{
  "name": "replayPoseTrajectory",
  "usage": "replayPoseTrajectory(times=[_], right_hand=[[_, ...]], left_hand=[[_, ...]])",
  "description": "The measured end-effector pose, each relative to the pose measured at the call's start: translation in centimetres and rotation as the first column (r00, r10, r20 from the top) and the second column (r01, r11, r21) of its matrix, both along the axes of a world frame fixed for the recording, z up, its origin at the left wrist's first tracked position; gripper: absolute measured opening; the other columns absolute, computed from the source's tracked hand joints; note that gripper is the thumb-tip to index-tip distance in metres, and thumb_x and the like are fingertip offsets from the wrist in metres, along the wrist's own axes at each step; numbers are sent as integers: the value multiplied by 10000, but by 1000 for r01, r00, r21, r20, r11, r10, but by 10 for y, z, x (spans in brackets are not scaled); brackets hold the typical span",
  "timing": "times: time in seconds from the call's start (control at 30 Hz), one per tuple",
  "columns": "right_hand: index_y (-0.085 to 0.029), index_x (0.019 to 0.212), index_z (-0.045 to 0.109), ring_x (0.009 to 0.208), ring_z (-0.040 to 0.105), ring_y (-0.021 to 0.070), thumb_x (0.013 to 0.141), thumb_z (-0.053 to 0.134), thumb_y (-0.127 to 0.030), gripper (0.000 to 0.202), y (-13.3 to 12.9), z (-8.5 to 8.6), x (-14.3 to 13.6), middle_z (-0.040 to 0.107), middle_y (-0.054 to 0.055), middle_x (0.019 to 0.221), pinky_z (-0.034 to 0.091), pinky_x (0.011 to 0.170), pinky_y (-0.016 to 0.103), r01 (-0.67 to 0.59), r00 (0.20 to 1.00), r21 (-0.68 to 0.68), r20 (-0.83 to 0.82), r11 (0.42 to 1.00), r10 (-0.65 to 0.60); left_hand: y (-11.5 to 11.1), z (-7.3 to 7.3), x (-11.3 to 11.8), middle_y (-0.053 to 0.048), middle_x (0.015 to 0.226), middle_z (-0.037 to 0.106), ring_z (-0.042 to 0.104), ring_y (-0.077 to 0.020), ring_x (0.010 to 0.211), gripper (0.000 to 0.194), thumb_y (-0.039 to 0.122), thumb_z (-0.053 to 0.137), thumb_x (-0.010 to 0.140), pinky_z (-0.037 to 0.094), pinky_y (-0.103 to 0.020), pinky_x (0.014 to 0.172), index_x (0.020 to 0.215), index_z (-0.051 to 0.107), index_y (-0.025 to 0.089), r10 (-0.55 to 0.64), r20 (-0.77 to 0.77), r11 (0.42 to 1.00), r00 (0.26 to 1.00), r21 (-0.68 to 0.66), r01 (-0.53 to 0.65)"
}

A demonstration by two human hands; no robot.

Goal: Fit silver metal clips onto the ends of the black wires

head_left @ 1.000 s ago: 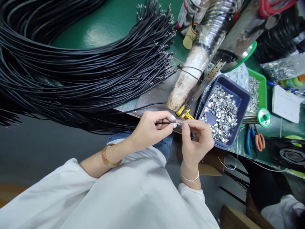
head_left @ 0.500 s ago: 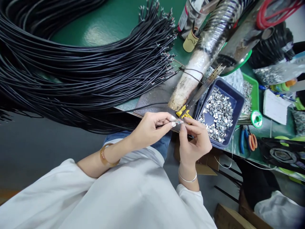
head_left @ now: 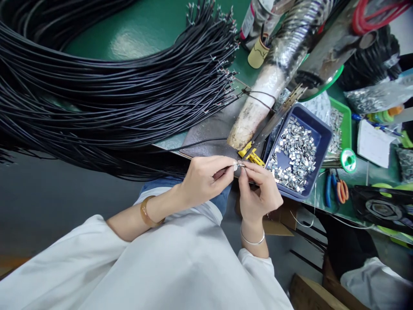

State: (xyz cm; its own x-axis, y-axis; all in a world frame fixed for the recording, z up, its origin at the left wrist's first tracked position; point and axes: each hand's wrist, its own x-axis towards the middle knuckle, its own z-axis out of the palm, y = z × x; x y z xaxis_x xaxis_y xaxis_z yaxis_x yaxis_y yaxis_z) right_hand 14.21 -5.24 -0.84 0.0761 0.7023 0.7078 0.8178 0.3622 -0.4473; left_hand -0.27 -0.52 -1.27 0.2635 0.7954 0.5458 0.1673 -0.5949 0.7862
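Observation:
My left hand (head_left: pixel 208 174) pinches a small metal connector (head_left: pixel 240 165) between thumb and forefinger, with something white at the fingertips. Facing it, my right hand (head_left: pixel 260 189) has its thumb and forefinger closed at the connector's other end, where a thin dark strand shows. The fingertips of both hands nearly meet in front of the yellow-jawed fixture (head_left: pixel 251 155) at the table's edge. Just right of my right hand stands a blue tray (head_left: pixel 318 125) of small metal connector shells. The fingers hide most of the held piece.
A large bundle of black cables (head_left: pixel 106 90) covers the left. Behind my hands lies a foil-wrapped duct (head_left: pixel 267 86). On the right are a green tray (head_left: pixel 346 122), a solder spool (head_left: pixel 348 160), pliers (head_left: pixel 328 189) and white paper (head_left: pixel 374 144). A person's dark-clothed leg (head_left: pixel 348 241) shows lower right.
Both hands have come slightly closer together, my right hand shifting left. The metal piece between the fingertips shows less, and a thin dark strand now shows by my right fingers.

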Motion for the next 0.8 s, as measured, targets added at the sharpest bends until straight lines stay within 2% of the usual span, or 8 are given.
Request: replayPoseTrajectory(times=[0.17, 0.43, 0.6, 0.8], right_hand=[[-220, 973, 682, 874, 755, 133, 803, 736, -43, 251, -1, -2, 1, 787, 16, 978, 621, 812, 261, 2, 1000, 2, 11, 1000, -2], [-236, 981, 684, 883, 755, 145, 815, 728, -73, 237, 2, -3, 2, 782, 10, 988, 628, 789, 285, -5, 998, -9, -58, 1000, 5], [-243, 959, 690, 891, 756, 147, 818, 735, -85, 216, 4, -1, 2, 781, 3, 989, 633, 817, 297, 18, 999, -9, -31, 1000, -19], [-239, 949, 709, 877, 754, 148, 791, 757, -60, 244, 7, 2, -1, 776, 10, 981, 643, 824, 302, 18, 999, 29, -52, 999, -16]], left_hand=[[1, 4, 2, 65, 552, 474, 371, -49, 492, 103, 119, 614, 863, 328, -183, 482, 785, 679, 137, -22, 69, 972, 997, -230, 38], [3, 5, 4, 49, 569, 422, 338, -58, 515, 168, 208, 602, 891, 277, -189, 459, 751, 660, 135, -72, 147, 878, 986, -459, 132], [4, 6, 8, 51, 555, 406, 327, -56, 504, 171, 205, 610, 870, 272, -182, 449, 713, 628, 142, -40, 161, 866, 986, -487, 115], [5, 12, 9, 42, 565, 441, 357, -55, 511, 133, 181, 621, 855, 297, -162, 441, 731, 642, 136, -25, 186, 882, 982, -459, 109]])
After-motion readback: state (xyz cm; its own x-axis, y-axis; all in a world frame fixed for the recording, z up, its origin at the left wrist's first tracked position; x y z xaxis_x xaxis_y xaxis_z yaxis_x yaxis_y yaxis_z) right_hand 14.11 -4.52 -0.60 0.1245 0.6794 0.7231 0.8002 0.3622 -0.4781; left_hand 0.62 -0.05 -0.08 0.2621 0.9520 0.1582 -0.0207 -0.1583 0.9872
